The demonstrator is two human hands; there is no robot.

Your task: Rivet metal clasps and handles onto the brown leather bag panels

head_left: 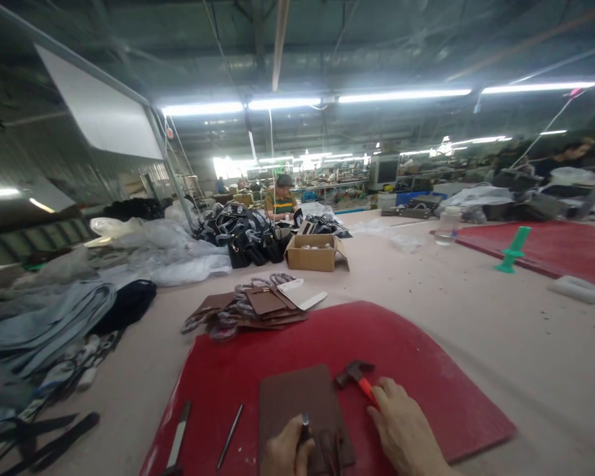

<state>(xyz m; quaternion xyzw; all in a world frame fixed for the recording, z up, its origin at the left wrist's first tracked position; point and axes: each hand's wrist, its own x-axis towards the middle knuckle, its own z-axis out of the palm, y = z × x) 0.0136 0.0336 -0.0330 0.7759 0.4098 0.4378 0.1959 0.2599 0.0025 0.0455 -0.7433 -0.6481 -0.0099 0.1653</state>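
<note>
On a red board [377, 330] lies a flat brown leather-like panel [297, 390] with a strap or loop at its near right corner. My left hand [285, 449] is over the panel, its fingers closed around a short tool with a shiny metal end [305, 420]; the tool's lower part is hidden. To the right, my right hand [401, 420] is closed round the orange-red handle of a claw hammer [359, 373], whose dark head lies close to the board beside the panel. A thin metal rod [231, 436] and a flat pale-and-dark tool [178, 436] lie left of the panel.
Beyond the board is a pile of brown panels [272, 304] with wrapped handles. Farther back stand an open cardboard box [311, 256], black bags [252, 244] and a seated person [280, 198]. Grey straps [54, 324] lie left; a green spool-like object [514, 250] stands right.
</note>
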